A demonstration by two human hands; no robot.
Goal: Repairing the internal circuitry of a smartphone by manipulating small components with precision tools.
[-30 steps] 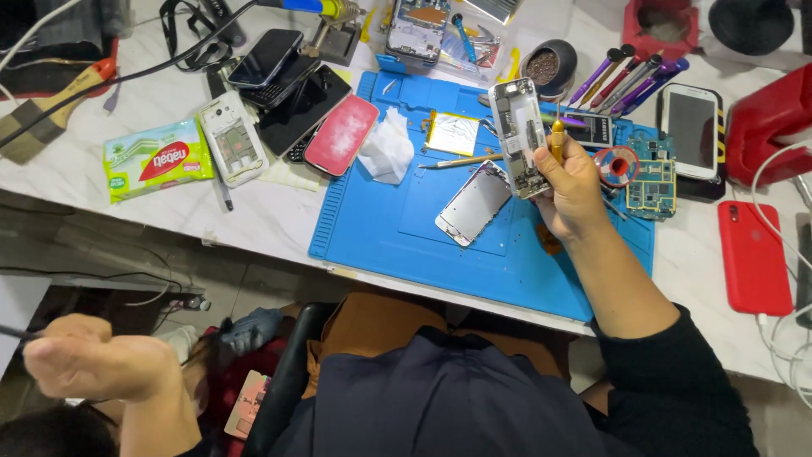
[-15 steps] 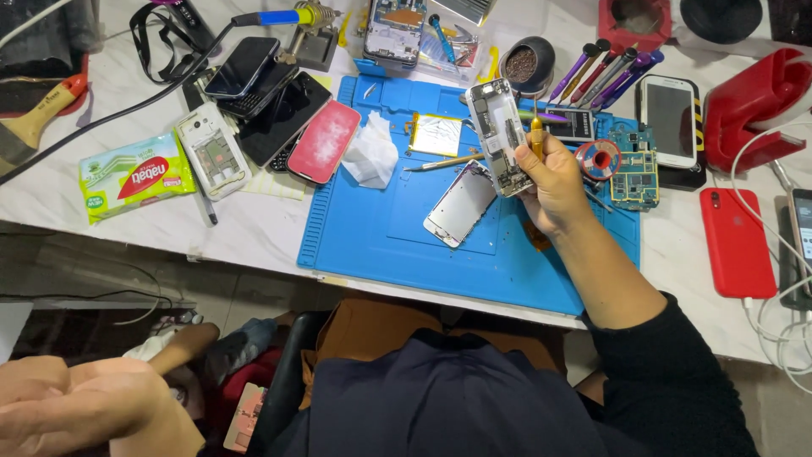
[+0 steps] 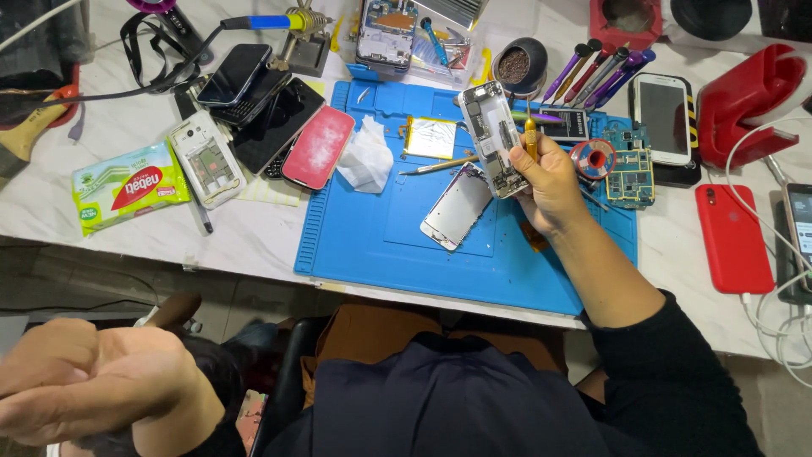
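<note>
Right hand (image 3: 550,182): gripping opened phone frame (image 3: 493,140) plus yellow-handled tool (image 3: 530,135), unchanged.
Left hand (image 3: 93,385): drawn nearer, off blue mat (image 3: 389,245), fingers curled, empty.

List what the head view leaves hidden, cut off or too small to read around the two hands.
- Left hand: blurred and cut by the left edge; whether it holds anything cannot be told.
- Opened phone: its lower end is covered by the right hand.
- Yellow-handled tool: its lower part is hidden in the grip, its tip too small to make out.
- Black phone: cut off by the right edge.
</note>
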